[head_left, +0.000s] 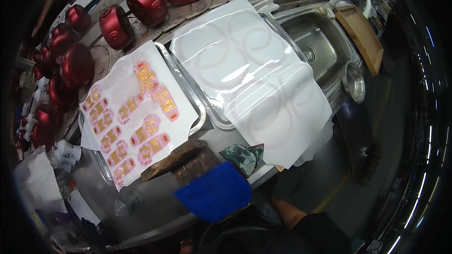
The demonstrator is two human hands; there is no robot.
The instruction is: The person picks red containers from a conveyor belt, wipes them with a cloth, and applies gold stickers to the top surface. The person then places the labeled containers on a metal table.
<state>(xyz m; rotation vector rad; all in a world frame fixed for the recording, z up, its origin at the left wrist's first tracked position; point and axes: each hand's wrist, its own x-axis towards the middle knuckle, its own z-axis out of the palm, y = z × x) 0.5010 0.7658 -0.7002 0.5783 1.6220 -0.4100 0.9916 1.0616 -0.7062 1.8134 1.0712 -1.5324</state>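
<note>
Gold-and-pink decals (136, 117) lie loose on a white sheet (188, 113) in the left tray (200, 108), near the blue cloth (214, 196); a careless brush could scatter them, we judge. Neither of our hands shows, only a forearm (287, 214) at the lower edge, so we cannot tell their grip; the big film (254, 75) overhangs the counter and might slide off.

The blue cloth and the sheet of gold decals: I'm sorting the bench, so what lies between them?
In the head view, a dark wooden block lies between the blue cloth and the decal sheet.
</note>
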